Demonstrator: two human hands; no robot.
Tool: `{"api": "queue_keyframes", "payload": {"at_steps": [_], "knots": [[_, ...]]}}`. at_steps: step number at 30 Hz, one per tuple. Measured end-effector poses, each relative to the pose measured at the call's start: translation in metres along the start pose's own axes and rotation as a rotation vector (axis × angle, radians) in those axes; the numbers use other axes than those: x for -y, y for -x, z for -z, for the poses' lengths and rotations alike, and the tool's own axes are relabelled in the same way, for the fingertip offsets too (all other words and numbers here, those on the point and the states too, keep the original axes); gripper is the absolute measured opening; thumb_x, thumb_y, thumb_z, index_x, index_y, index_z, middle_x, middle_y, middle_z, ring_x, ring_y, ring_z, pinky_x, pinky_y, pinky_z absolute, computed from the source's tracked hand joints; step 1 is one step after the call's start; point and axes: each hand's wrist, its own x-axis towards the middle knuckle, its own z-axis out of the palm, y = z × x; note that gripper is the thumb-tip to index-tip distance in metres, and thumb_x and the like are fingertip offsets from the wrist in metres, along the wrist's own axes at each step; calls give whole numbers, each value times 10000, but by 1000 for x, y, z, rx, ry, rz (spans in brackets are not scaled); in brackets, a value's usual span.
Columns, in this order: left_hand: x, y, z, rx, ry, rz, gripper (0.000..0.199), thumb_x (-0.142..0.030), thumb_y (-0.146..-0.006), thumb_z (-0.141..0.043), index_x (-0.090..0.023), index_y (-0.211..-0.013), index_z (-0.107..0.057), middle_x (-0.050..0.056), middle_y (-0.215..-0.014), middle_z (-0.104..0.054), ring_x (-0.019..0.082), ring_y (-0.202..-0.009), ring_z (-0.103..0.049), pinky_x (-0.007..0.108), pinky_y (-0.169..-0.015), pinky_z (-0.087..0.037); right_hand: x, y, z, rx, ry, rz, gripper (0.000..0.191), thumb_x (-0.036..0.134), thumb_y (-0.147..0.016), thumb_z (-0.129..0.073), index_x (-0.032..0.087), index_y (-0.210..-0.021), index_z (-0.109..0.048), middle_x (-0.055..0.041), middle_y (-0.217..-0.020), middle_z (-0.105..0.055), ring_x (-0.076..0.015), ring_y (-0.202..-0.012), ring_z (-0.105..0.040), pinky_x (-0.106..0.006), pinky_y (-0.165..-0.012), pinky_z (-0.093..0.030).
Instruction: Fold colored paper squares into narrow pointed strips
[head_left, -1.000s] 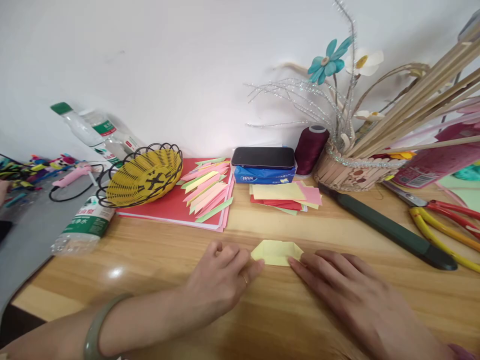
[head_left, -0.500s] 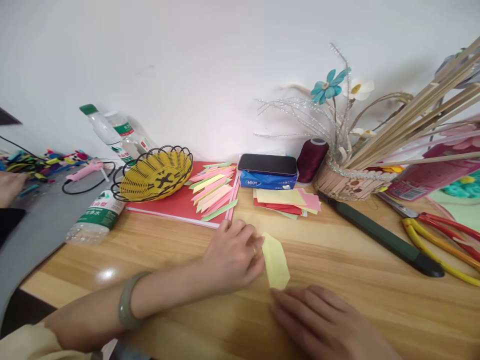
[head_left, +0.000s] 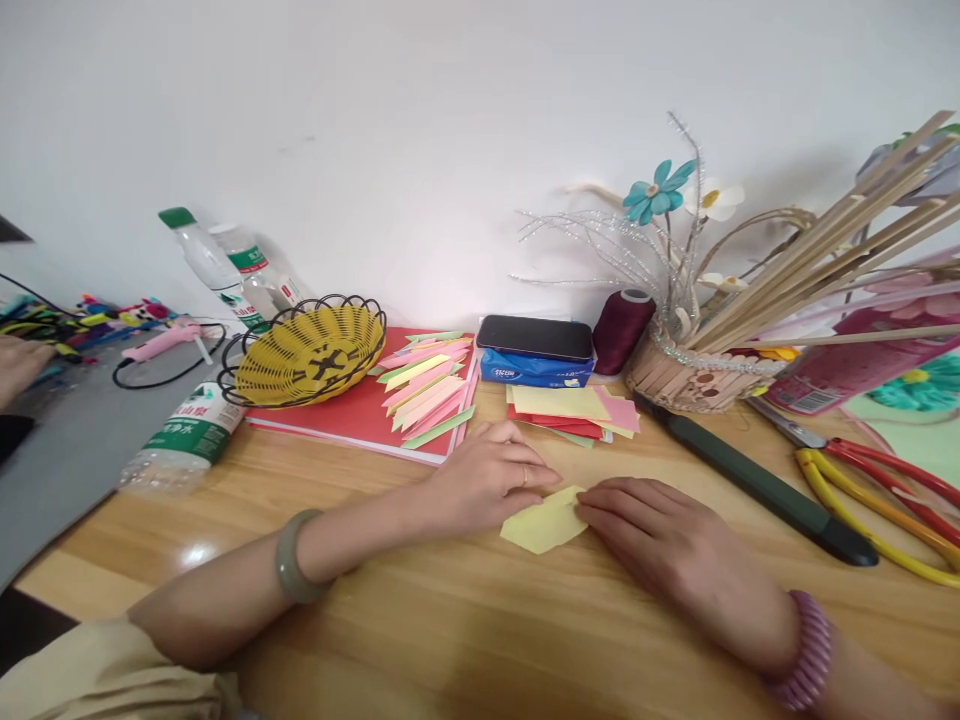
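Yellow paper (head_left: 541, 526): folded into an angular piece, it lies on the table (head_left: 420, 620) between your two hands; take it as the dial's centre, with twelve toward the wall.
Your left hand (head_left: 478, 484): at ten o'clock, fingers partly curled, tips at the paper's upper edge; I cannot tell whether they grip it.
Your right hand (head_left: 664, 538): at three o'clock, fingers drawn together, their tips nipping the paper's two o'clock corner.
Note stack (head_left: 559, 401): at twelve, beyond the paper and apart from it, with yellow on top and pink and red showing below.
Blue pack (head_left: 532, 369): at twelve, just past that stack, with a phone (head_left: 534, 337) flat on top.
Spool (head_left: 622, 332): at one o'clock, maroon, just beside the pack.
Flower pot (head_left: 682, 375): between one and two, holding sticks and flowers.
Green tool (head_left: 765, 485): at three, beyond your right hand, near the scissors (head_left: 881, 447).
Folded strips (head_left: 429, 390): between ten and eleven, fanned over red sheets (head_left: 352, 425).
Basket (head_left: 300, 355): at ten, yellow, partly on those sheets.
Bottle (head_left: 184, 440): between nine and ten, lying on its side.
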Motion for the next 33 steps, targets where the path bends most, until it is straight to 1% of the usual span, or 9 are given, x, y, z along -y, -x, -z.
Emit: {"api": "queue_keyframes", "payload": {"at_steps": [2, 4, 9, 12, 15, 19, 23, 29, 33], "knots": [[-5, 9, 3, -56, -35, -26, 114, -233, -839, -596, -197, -915, -672, -14, -864, -697, 161, -848, -506, 286, -780, -391, 3, 3, 1, -13, 73, 26, 300, 127, -924, -313, 118, -1017, -598, -98, -946, -664, -216, -898, -600, -393, -749, -518], [-10, 18, 5, -40, -103, -63, 128, -298, -842, -594, -196, -868, -665, -3, -857, -689, 166, -837, -512, 298, -759, -383, 5, 5, 2, -24, 133, 37, 319, 123, -928, -289, 113, -1028, -592, -97, -931, -662, -210, -880, -600, -379, -738, -517], [-15, 27, 6, -65, -268, -136, 151, -274, -894, -523, -181, -859, -637, -6, -812, -673, 153, -797, -525, 296, -721, -373, 7, 7, -1, -9, 126, 5, 290, 118, -918, -332, 80, -1111, -545, -108, -930, -637, -208, -888, -574, -366, -755, -495], [-18, 26, 5, -89, -303, -129, 137, -230, -897, -508, -161, -879, -625, -1, -767, -660, 151, -767, -522, 287, -686, -383, 7, 5, -3, 55, 68, -83, 248, 146, -913, -376, 108, -1078, -558, -94, -902, -603, -202, -839, -557, -352, -703, -492], [-20, 26, 3, -121, -331, -87, 146, -222, -881, -521, -121, -930, -615, 27, -784, -652, 168, -774, -519, 295, -674, -404, 7, 2, -3, 87, 0, -119, 225, 152, -911, -388, 138, -1044, -570, -83, -910, -581, -198, -835, -542, -351, -695, -484], [-22, 26, -2, -172, -340, -67, 122, -174, -863, -528, -135, -802, -625, 24, -739, -624, 159, -741, -508, 282, -651, -414, 4, 2, -3, 75, -78, -148, 206, 183, -910, -406, 166, -1012, -585, -74, -904, -571, -195, -825, -539, -347, -684, -475], [-21, 25, -5, -221, -304, -39, 126, -162, -849, -548, -158, -762, -640, 9, -709, -620, 152, -710, -488, 277, -626, -402, 0, 4, -5, 52, -186, -204, 188, 189, -902, -433, 186, -1000, -594, -73, -915, -564, -182, -831, -543, -322, -675, -471], [-17, 24, -1, -173, -14, 95, 32, -201, -792, -650, -197, -774, -676, 4, -791, -650, 151, -745, -480, 279, -656, -420, -5, 4, -7, -13, -328, -290, 150, 200, -882, -481, 208, -916, -627, -68, -934, -562, -162, -844, -563, -285, -680, -489], [-18, 24, -1, -182, 12, 138, 21, -193, -779, -657, -203, -770, -673, 12, -825, -643, 154, -753, -481, 287, -661, -416, -4, 2, -6, -9, -322, -306, 139, 216, -876, -495, 210, -906, -630, -69, -930, -557, -170, -853, -560, -298, -682, -493]]}}
